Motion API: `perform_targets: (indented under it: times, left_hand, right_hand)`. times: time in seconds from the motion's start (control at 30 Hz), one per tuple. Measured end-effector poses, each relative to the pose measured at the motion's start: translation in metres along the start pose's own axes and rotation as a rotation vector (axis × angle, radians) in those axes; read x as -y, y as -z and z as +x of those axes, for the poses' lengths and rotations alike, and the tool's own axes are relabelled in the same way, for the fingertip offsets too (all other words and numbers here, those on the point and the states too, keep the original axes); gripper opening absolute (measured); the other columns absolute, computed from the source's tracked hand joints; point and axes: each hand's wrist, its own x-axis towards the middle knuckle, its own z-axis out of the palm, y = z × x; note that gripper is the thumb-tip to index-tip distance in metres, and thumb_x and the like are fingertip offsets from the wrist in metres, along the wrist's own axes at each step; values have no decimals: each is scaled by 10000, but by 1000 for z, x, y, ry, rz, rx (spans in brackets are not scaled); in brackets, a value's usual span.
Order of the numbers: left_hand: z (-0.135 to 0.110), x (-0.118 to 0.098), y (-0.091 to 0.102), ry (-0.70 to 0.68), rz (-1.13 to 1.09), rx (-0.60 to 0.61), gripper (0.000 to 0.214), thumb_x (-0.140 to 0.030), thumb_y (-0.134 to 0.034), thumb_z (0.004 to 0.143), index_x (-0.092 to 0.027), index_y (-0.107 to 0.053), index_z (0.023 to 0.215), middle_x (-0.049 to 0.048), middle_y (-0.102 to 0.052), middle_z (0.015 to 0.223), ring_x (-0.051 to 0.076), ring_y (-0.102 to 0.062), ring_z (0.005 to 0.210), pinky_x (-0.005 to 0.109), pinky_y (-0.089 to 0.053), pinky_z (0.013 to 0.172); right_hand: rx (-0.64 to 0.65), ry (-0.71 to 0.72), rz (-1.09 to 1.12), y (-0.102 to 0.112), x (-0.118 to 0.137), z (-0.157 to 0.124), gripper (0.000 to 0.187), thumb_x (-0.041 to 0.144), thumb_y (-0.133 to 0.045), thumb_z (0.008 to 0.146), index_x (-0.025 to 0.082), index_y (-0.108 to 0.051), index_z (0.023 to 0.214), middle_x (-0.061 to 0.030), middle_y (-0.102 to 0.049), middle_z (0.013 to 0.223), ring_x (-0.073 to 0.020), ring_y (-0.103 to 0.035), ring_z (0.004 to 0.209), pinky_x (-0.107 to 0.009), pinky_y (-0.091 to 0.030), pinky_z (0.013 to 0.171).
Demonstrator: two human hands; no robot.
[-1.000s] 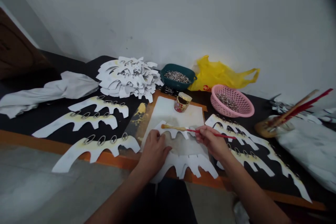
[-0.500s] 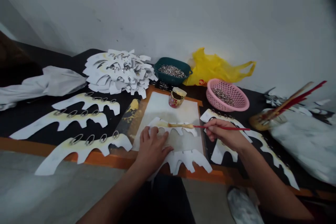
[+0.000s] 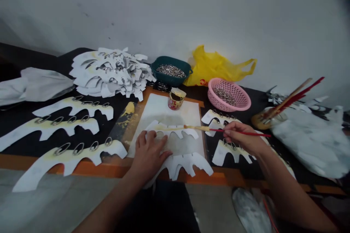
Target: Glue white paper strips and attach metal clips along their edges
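Note:
My left hand (image 3: 150, 153) lies with fingers spread, pressing on the left part of a white scalloped cut-out (image 3: 191, 132) on the white board (image 3: 157, 107). In my right hand (image 3: 242, 137) is a red-handled paintbrush (image 3: 217, 130), held almost level, its yellow-coated bristle end over the upper edge of that cut-out. Whether the tip touches is hard to tell. Nearer me, more white cut-outs (image 3: 188, 163) overlap at the board's front edge. A small cup (image 3: 175, 101) with a yellow-crusted rim stands at the back of the board.
Cut-outs bearing metal rings (image 3: 69, 156) lie at left, others (image 3: 231, 150) at right. Behind are a heap of cut-outs (image 3: 109, 72), a green basin (image 3: 171, 80) and pink basket (image 3: 242, 96) of rings, and a yellow bag (image 3: 213, 67). A jar (image 3: 262, 119) holds sticks at right.
The brush has slid to the right along the cut-out's upper edge, with my right hand. My left hand stays on the piece, and the whole view has shifted slightly.

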Motion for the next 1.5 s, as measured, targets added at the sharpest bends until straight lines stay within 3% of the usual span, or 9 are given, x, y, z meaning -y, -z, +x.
perform_targets:
  times: [0.27,0.4,0.47,0.57,0.7,0.87,1.0,1.17,1.5]
  left_hand:
    - [0,-1,2,2,-6,1,444,-451,-593,780,-313,-566,1201,110,-441,1125,327,-347,1124,519,-323,967]
    - [-2,-2,4,10,6,9,437,-473,-571,792,-327,-558,1204,101,-433,1125,327,-331,1135,507,-329,957]
    - [-2,-3,5,2,5,12,435,-478,-566,795,-329,-555,1204,95,-428,1117,323,-325,1136,499,-323,963]
    - [-3,-2,6,3,-5,14,459,-491,-573,788,-326,-544,1216,92,-429,1100,324,-314,1137,502,-307,976]
    - [-4,-1,6,4,-22,24,499,-514,-570,783,-323,-522,1240,92,-429,1104,330,-313,1138,504,-302,979]
    - [-5,-1,4,16,-39,20,516,-551,-551,780,-329,-518,1245,96,-436,1120,340,-303,1155,515,-305,973]
    - [-7,-1,2,14,-49,1,516,-556,-548,779,-334,-517,1244,95,-436,1146,345,-286,1178,520,-288,989]
    - [-7,1,1,8,-64,3,540,-556,-557,772,-327,-505,1258,88,-434,1151,354,-285,1187,522,-278,1003]
    - [-7,1,2,3,-57,7,554,-553,-573,761,-321,-505,1259,90,-429,1162,368,-289,1190,530,-283,998]
  right_hand:
    - [-84,114,-231,18,-1,-20,209,292,-788,634,164,-680,761,-27,-651,676,-115,-562,597,-224,-463,546]
    - [-220,162,18,16,0,-26,185,319,-765,666,191,-666,757,-6,-638,627,-108,-568,560,-216,-473,528]
    - [-257,182,196,5,1,-25,167,319,-756,679,208,-661,760,5,-633,615,-102,-574,556,-214,-485,536]
    - [-214,167,311,-26,2,-20,147,311,-748,693,217,-660,763,5,-637,625,-106,-591,577,-224,-501,561]
    - [-72,133,250,-70,1,-9,148,319,-728,720,207,-655,784,-7,-653,666,-111,-602,593,-244,-511,606]
    - [14,145,137,-102,-3,10,196,356,-711,732,193,-632,808,-14,-661,708,-131,-610,614,-276,-513,633]
    - [21,198,98,-113,-4,21,215,368,-694,748,187,-618,835,-11,-656,708,-129,-607,624,-277,-502,647]
    - [46,260,-44,-112,5,17,169,352,-647,795,186,-616,807,-9,-643,675,-132,-591,634,-265,-471,644]
    - [88,296,-110,-117,13,17,140,327,-618,821,189,-611,799,-6,-635,661,-131,-581,636,-264,-456,643]
